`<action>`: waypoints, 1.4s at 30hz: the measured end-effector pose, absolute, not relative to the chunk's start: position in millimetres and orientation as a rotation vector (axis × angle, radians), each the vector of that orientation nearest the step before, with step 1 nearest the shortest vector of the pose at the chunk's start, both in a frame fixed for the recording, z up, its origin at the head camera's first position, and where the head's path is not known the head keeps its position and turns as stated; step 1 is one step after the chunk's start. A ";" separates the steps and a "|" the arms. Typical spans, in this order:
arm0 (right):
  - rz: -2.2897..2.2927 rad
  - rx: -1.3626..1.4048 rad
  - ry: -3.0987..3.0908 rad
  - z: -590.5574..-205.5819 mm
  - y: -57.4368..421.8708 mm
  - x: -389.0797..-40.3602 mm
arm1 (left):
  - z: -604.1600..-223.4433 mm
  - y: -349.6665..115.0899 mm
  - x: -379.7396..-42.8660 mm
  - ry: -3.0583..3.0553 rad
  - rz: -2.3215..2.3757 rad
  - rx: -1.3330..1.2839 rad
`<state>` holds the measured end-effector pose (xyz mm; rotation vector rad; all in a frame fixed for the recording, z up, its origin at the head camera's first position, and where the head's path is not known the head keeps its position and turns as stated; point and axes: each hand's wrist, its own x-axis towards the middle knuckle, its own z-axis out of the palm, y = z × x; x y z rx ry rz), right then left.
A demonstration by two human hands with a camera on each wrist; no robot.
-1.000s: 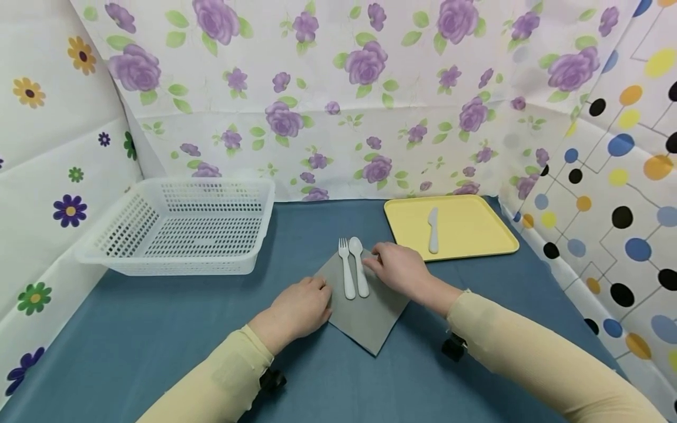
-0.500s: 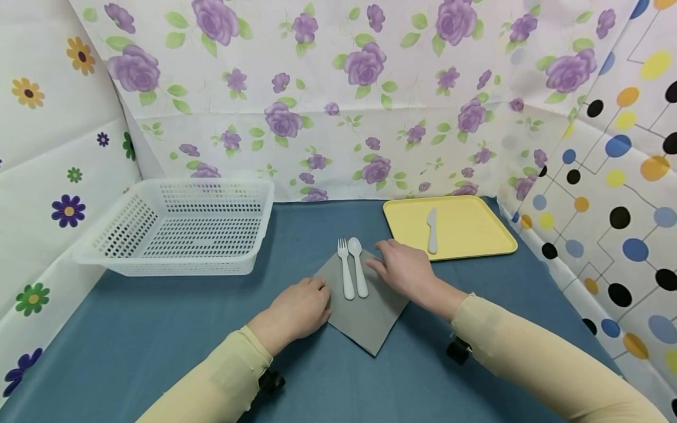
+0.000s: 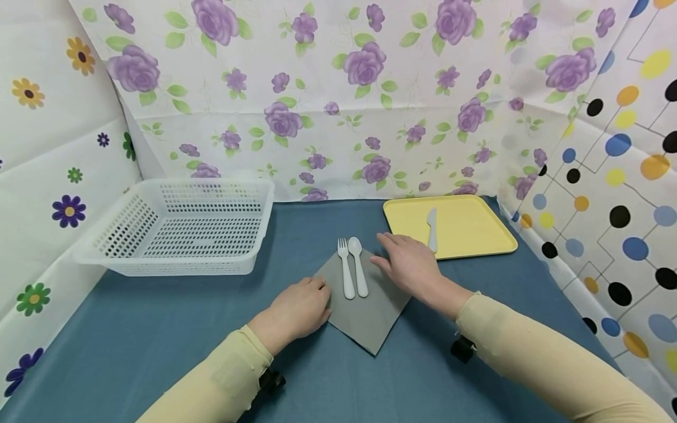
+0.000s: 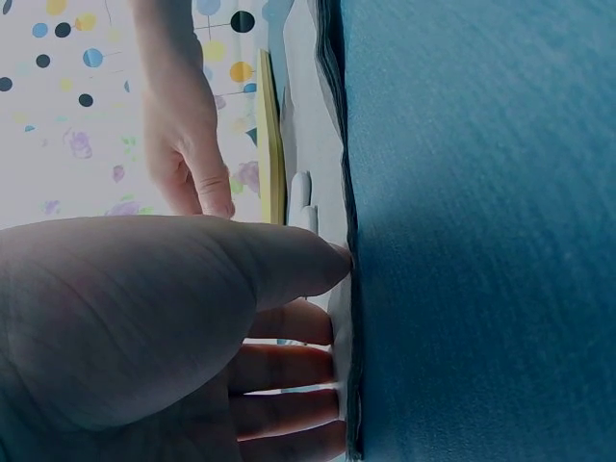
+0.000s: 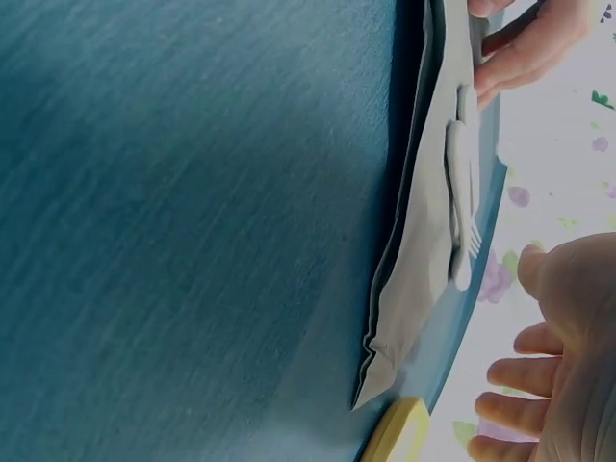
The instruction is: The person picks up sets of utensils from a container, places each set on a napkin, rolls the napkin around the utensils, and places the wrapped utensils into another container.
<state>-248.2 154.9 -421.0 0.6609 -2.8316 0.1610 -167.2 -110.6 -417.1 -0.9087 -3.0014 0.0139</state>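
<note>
A folded grey napkin (image 3: pixel 370 326) lies cornerwise on the blue cloth. On its upper half a white fork (image 3: pixel 346 273) and a white spoon (image 3: pixel 360 273) lie side by side. My left hand (image 3: pixel 297 306) rests at the napkin's left corner, thumb tip on the edge and fingers (image 4: pixel 289 366) laid on its surface in the left wrist view. Above the napkin's right side is my right hand (image 3: pixel 411 262), holding nothing. Its fingers (image 5: pixel 520 375) are spread and raised off the napkin in the right wrist view.
A yellow tray (image 3: pixel 476 226) with a white knife (image 3: pixel 432 226) on it stands at the back right, just beyond my right hand. A white perforated basket (image 3: pixel 185 264) sits at the back left. Patterned cloth walls (image 3: pixel 328 147) border the table.
My right hand has shifted slightly right and up, away from the spoon, and now overlaps the knife handle in the head view. My left hand, the napkin and the cutlery stay put.
</note>
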 end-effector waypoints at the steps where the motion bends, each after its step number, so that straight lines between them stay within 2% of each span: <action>1: 0.155 0.662 -2.836 -421.3 155.9 -248.6 | -417.2 -110.5 -167.5 -3.001 0.014 -0.908; 42: 0.108 0.451 -2.906 -431.0 205.5 -280.1 | -421.5 -110.1 -168.8 -2.983 0.037 -0.895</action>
